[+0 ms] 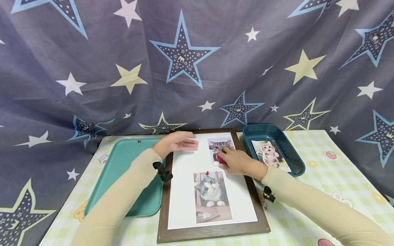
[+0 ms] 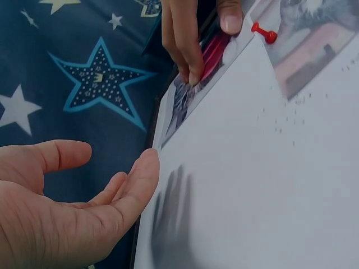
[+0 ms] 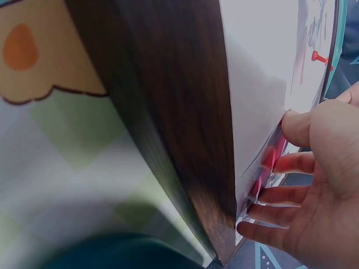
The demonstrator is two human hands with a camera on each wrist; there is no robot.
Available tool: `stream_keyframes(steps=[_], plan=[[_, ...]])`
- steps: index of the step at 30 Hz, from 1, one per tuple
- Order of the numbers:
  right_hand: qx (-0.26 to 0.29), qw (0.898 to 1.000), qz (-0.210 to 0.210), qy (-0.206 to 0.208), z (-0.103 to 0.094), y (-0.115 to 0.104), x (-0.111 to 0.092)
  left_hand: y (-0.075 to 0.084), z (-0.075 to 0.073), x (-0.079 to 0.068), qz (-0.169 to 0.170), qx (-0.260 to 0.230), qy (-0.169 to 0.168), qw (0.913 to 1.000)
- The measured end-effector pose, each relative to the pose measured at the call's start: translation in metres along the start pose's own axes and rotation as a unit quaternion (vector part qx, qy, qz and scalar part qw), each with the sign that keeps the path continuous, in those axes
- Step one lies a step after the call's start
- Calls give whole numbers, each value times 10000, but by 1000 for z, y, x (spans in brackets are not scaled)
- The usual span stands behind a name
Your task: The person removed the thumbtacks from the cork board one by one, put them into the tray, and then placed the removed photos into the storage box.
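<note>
A white board (image 1: pixel 184 201) in a brown wooden frame lies on the table. At its upper right is a photo of a tabby cat (image 1: pixel 214 141) with a pink patch in it. My right hand (image 1: pixel 238 161) lies over this photo, fingertips and thumb spread on its surface and partly hiding it. My left hand (image 1: pixel 181 140), palm turned inward and fingers extended, hangs over the board's upper left and holds nothing. Lower on the board is a photo of a grey-and-white cat (image 1: pixel 212 196), with a red push pin (image 1: pixel 207 173) at its top edge.
To the left, a teal tray (image 1: pixel 141 201) reaches under my left forearm; a small red push pin (image 1: pixel 139 141) lies near its far edge. At the right stands a dark blue-green bin (image 1: pixel 289 150) holding a kitten photo (image 1: pixel 268 153). A star-patterned curtain (image 1: pixel 197 99) hangs behind the table.
</note>
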State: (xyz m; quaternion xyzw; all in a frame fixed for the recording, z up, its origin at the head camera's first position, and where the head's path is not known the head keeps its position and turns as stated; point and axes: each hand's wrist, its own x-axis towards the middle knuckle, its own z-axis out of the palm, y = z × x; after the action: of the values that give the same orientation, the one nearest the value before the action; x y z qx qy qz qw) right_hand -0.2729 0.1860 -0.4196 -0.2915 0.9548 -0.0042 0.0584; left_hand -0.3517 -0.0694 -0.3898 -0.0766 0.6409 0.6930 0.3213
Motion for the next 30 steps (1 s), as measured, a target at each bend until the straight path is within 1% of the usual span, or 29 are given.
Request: stream_keyframes(steps=[5, 9, 14, 18, 21, 30], plan=[[11, 10000, 0, -1, 0, -1, 0, -4, 10, 8, -83, -58, 7, 9999], [-5, 10000, 38, -34, 0, -2, 0, -7, 17, 14, -125, 53, -21, 9999], [-1, 9999, 83, -93, 0, -2, 0, -11, 25, 20, -143, 188, -156, 9996], [-9, 10000, 32, -50, 1, -1, 2, -13, 28, 22, -142, 157, -221, 9995], [-41, 10000, -5, 1, 1, 0, 2, -13, 30, 23, -141, 44, -233, 9996], [-69, 10000, 18, -26, 0, 1, 1, -11, 34, 26, -208, -160, -288, 9992]])
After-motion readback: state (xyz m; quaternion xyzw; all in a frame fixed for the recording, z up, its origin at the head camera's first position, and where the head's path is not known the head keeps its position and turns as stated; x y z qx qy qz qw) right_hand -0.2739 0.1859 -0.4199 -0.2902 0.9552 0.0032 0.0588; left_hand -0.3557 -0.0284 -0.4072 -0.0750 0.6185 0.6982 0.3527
